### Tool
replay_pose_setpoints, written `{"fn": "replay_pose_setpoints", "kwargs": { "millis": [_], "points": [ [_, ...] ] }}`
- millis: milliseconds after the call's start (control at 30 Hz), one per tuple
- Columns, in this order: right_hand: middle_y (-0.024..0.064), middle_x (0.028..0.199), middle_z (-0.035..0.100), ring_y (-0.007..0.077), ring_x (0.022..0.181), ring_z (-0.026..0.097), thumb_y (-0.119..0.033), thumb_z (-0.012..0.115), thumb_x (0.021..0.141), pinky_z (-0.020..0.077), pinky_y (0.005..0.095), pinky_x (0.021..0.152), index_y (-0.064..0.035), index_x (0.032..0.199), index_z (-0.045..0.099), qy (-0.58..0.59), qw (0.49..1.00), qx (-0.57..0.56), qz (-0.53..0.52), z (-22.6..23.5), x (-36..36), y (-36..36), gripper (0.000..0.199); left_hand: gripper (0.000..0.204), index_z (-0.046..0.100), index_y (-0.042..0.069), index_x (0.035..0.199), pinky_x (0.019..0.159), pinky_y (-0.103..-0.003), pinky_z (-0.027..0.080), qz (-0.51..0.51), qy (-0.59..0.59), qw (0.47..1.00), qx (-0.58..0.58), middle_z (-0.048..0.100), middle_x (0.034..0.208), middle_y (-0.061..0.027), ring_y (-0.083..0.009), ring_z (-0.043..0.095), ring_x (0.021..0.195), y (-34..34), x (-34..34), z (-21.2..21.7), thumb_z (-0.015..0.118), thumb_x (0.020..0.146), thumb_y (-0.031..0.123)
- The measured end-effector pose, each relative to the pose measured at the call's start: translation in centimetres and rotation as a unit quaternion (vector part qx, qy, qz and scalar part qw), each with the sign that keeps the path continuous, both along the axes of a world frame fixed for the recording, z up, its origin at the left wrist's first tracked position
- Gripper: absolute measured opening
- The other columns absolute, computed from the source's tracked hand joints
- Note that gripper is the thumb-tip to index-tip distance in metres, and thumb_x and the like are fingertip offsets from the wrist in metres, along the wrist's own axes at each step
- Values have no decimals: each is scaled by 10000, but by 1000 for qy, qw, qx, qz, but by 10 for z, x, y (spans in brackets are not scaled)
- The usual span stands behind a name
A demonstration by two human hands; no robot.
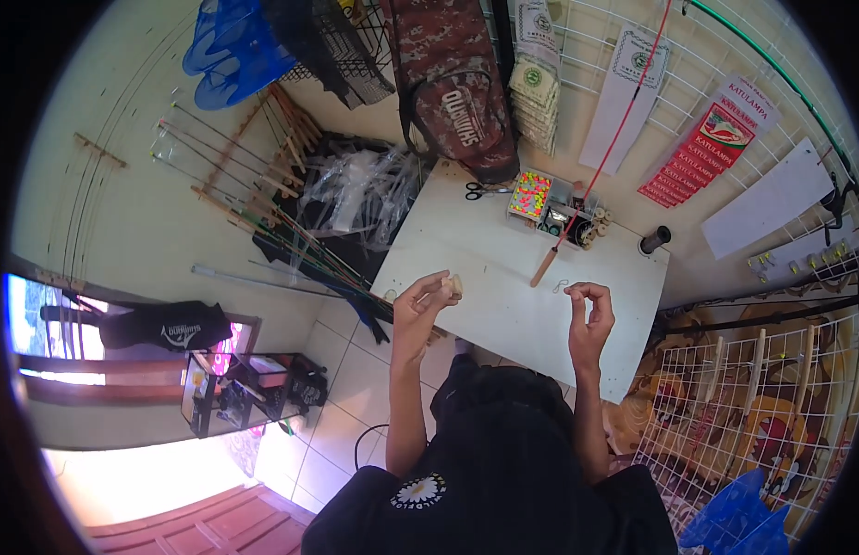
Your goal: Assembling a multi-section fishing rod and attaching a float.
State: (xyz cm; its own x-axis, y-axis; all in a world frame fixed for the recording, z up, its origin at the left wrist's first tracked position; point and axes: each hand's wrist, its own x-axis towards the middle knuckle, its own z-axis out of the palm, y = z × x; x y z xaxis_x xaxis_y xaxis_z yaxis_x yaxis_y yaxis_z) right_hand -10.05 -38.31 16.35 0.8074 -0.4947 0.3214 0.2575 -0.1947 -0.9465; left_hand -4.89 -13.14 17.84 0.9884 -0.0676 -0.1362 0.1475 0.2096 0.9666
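Observation:
My left hand [418,314] is raised over the near left part of the white table, its fingers closed round a small pale wooden spool [456,285]. Across from it, my right hand [591,324] is held up with thumb and forefinger pinched together; whatever thin thing may be between them is too small to make out. Just left of those fingertips, a small dark loop [560,286] shows against the table. Between my hands and farther back is a thin red fishing rod [614,143] with a wooden handle [544,266], its tip end pointing up and away.
On the table [448,222] are black scissors [485,191], a compartment box of colourful beads [531,195], several wooden spools [600,222] and a dark cylinder [654,240]. Rods [282,231] lean at the left. Packets [702,143] hang on the wall grid behind.

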Motion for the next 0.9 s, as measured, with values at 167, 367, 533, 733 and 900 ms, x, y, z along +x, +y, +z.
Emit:
{"fn": "replay_pose_setpoints", "kwargs": {
  "millis": [167,367,533,733,900],
  "points": [
    [75,883,650,139,851,587,-74,574,956,455,304,838,-10,941,559,15,995,18,-93,-12,25,17,68,287,629,-54,1162,834,-285,539,-68,-9,998,13,688,980,-132,-168,665,892,33,46,0,670,896,48],
    [83,911,623,141,883,596,-96,562,979,480,290,855,-12,987,525,29,989,-22,-146,-16,46,32,93,376,602,-33,1134,884,-288,521,-171,9,985,-33,682,998,-125,-165,650,939,58,87,-11,743,786,-62],
    [84,914,617,143,892,602,-94,548,989,494,294,870,-11,1006,513,39,984,14,-174,-18,59,52,91,468,516,-67,1283,883,-311,524,-240,85,952,-171,620,1044,-131,-228,650,962,53,104,6,673,843,-60],
    [76,891,609,144,888,598,-106,528,1001,488,294,858,-24,1009,497,-2,977,50,-209,-10,63,64,88,339,582,-14,1192,845,-292,517,-299,111,938,-135,617,1031,-103,-205,649,967,52,121,-19,684,870,20],
    [75,882,613,134,852,585,-123,519,1008,478,282,819,-32,1004,488,-17,973,55,-221,-2,58,61,96,358,591,25,1047,821,-279,529,-294,128,944,-83,628,1020,-90,-185,649,946,41,125,-24,774,749,-52]
  ]
}}
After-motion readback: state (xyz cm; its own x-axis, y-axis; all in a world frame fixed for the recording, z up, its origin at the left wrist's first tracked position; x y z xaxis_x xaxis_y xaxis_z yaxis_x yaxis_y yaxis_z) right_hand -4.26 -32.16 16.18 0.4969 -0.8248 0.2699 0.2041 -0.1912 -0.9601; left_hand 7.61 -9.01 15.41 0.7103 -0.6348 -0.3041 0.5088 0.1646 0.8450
